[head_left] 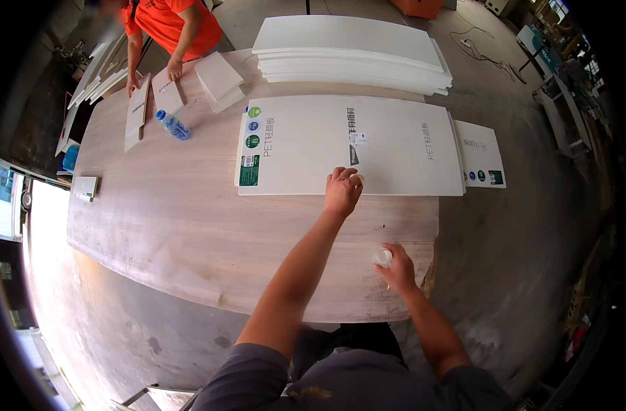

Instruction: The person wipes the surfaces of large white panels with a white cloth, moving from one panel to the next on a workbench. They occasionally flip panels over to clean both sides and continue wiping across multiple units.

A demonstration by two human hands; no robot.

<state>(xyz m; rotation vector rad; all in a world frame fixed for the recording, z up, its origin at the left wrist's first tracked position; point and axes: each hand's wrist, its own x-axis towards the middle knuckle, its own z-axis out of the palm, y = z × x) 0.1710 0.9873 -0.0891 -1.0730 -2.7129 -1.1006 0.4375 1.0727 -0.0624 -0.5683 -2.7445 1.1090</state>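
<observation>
The panel (306, 154) is white with green and blue labels (253, 141), the table (190, 226) streaky beige.

Worktop (183, 226): its middle is the clock's centre, six o'clock toward the wearer
Main panel (388, 147): two o'clock, one end past the worktop's edge
Side panel (482, 154): beyond the main panel's three o'clock end
Panel stack (347, 38): one o'clock, behind the main panel
Boards (219, 74): ten to eleven o'clock, beside and behind the bottle (173, 125)
Co-worker (179, 27): eleven o'clock edge
Left grip (342, 192): over the main panel's six o'clock edge
Right grip (396, 269): four o'clock, around a cup (381, 257)
</observation>
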